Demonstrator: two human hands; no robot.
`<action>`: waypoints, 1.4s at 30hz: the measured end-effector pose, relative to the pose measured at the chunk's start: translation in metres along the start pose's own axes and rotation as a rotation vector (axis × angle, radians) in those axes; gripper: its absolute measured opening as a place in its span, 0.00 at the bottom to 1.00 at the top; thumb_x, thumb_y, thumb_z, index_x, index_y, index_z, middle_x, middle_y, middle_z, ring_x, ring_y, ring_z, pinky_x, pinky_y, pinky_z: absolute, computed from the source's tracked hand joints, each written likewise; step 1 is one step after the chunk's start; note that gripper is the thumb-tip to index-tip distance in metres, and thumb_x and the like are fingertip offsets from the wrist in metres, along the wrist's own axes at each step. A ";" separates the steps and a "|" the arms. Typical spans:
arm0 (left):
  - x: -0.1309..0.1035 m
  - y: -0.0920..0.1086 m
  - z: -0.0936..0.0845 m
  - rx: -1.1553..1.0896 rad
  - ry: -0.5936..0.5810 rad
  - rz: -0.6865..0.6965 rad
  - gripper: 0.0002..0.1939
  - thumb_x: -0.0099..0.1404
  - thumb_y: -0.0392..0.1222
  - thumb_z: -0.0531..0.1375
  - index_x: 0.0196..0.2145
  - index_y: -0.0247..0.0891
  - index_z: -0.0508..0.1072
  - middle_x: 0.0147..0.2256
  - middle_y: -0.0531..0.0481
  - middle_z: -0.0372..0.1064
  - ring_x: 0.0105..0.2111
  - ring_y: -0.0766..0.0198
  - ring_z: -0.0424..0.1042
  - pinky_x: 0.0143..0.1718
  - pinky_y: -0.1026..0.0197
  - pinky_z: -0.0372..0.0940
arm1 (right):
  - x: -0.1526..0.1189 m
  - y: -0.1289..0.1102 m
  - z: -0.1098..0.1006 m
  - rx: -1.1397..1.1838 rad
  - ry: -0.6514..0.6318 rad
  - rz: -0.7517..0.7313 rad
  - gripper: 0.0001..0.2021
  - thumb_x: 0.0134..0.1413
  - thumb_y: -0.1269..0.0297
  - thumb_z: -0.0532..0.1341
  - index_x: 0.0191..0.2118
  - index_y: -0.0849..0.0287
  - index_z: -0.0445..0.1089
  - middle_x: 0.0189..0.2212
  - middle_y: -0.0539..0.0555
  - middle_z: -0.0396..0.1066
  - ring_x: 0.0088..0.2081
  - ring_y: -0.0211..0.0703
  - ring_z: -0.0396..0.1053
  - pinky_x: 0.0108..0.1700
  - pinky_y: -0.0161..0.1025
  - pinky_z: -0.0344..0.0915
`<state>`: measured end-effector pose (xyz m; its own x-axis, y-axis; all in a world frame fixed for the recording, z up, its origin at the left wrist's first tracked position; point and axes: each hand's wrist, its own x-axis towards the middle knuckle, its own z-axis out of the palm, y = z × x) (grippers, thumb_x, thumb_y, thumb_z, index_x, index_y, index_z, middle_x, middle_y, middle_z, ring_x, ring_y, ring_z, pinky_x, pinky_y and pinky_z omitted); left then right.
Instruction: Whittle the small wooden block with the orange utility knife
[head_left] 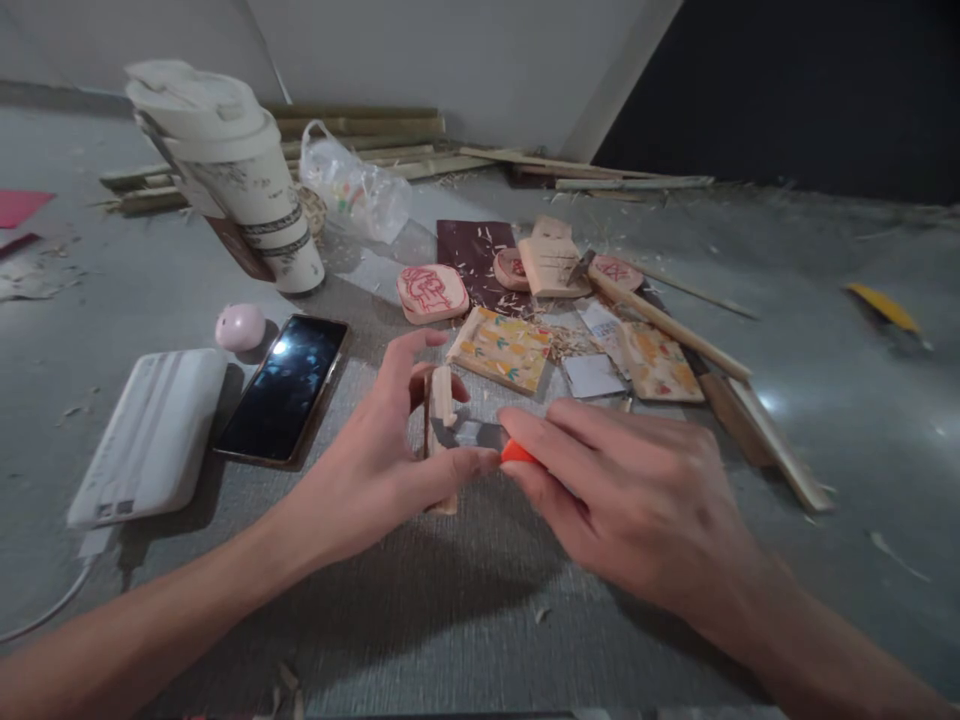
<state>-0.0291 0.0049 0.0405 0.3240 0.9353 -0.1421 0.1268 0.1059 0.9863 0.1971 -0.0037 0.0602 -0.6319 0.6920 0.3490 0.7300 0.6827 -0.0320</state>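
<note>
My left hand (367, 455) is curled around a small piece of pale wood (443, 395) with a darker back edge. Its lower end shows under my thumb, while my palm and fingers hide part of the middle. In my right hand (637, 490) is a carving knife (517, 452) with an orange handle, most of it covered by my fingers. The short blade points left and meets the wood. My left thumb tip lies against the knife where blade and handle join.
A phone (285, 390), a white power bank (150, 435) and a tall cup (236, 180) stand left. Ahead lie a patterned pouch (502, 348), carved wood blocks (432, 292), a small hammer (667, 325) and shavings. Bamboo strips (367, 125) line the wall; a yellow-handled tool (885, 306) lies right.
</note>
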 end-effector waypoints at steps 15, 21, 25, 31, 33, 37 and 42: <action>0.001 -0.014 -0.001 0.002 0.031 0.014 0.43 0.64 0.47 0.71 0.67 0.55 0.50 0.55 0.47 0.70 0.51 0.53 0.73 0.53 0.48 0.67 | -0.002 0.010 0.003 0.106 0.019 0.054 0.12 0.73 0.61 0.58 0.54 0.58 0.75 0.35 0.51 0.77 0.31 0.38 0.72 0.33 0.39 0.61; 0.002 -0.017 -0.001 0.003 0.004 0.053 0.47 0.61 0.47 0.72 0.68 0.53 0.49 0.52 0.47 0.69 0.52 0.52 0.71 0.56 0.47 0.66 | -0.001 0.014 0.004 0.183 -0.017 -0.013 0.12 0.73 0.62 0.57 0.52 0.58 0.75 0.38 0.52 0.78 0.32 0.38 0.73 0.32 0.38 0.60; 0.001 -0.016 0.000 0.008 -0.006 0.058 0.47 0.61 0.48 0.73 0.68 0.54 0.49 0.53 0.48 0.69 0.48 0.56 0.72 0.48 0.53 0.69 | 0.000 0.015 0.005 0.211 -0.055 -0.052 0.12 0.73 0.62 0.56 0.52 0.58 0.74 0.37 0.51 0.78 0.32 0.38 0.73 0.33 0.38 0.60; -0.001 -0.011 0.001 0.000 0.013 0.013 0.42 0.64 0.45 0.71 0.66 0.56 0.52 0.52 0.48 0.71 0.47 0.58 0.73 0.40 0.59 0.71 | 0.000 0.014 0.007 0.204 -0.051 -0.048 0.11 0.73 0.61 0.57 0.51 0.57 0.74 0.36 0.50 0.77 0.32 0.38 0.72 0.32 0.38 0.58; -0.002 -0.010 0.000 -0.005 0.018 0.004 0.41 0.64 0.46 0.71 0.66 0.57 0.53 0.53 0.48 0.71 0.48 0.57 0.73 0.38 0.60 0.70 | -0.001 0.014 0.007 0.203 -0.057 -0.044 0.11 0.73 0.61 0.57 0.51 0.57 0.74 0.35 0.50 0.77 0.31 0.38 0.71 0.33 0.38 0.58; -0.002 -0.009 0.000 -0.017 0.014 0.004 0.40 0.65 0.47 0.71 0.66 0.56 0.53 0.53 0.48 0.72 0.49 0.55 0.73 0.37 0.60 0.70 | -0.002 0.012 0.004 0.162 -0.060 -0.028 0.11 0.74 0.61 0.56 0.52 0.56 0.73 0.35 0.50 0.76 0.32 0.38 0.71 0.33 0.39 0.58; -0.002 -0.008 -0.001 0.023 0.021 0.020 0.38 0.65 0.49 0.70 0.66 0.53 0.54 0.52 0.47 0.72 0.47 0.56 0.74 0.35 0.60 0.69 | -0.002 0.009 0.002 0.103 -0.054 -0.025 0.12 0.74 0.60 0.56 0.51 0.57 0.74 0.32 0.49 0.73 0.28 0.37 0.66 0.31 0.39 0.54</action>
<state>-0.0313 0.0022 0.0333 0.3074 0.9439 -0.1207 0.1421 0.0799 0.9866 0.2045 0.0012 0.0568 -0.6651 0.6838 0.3001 0.6847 0.7188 -0.1207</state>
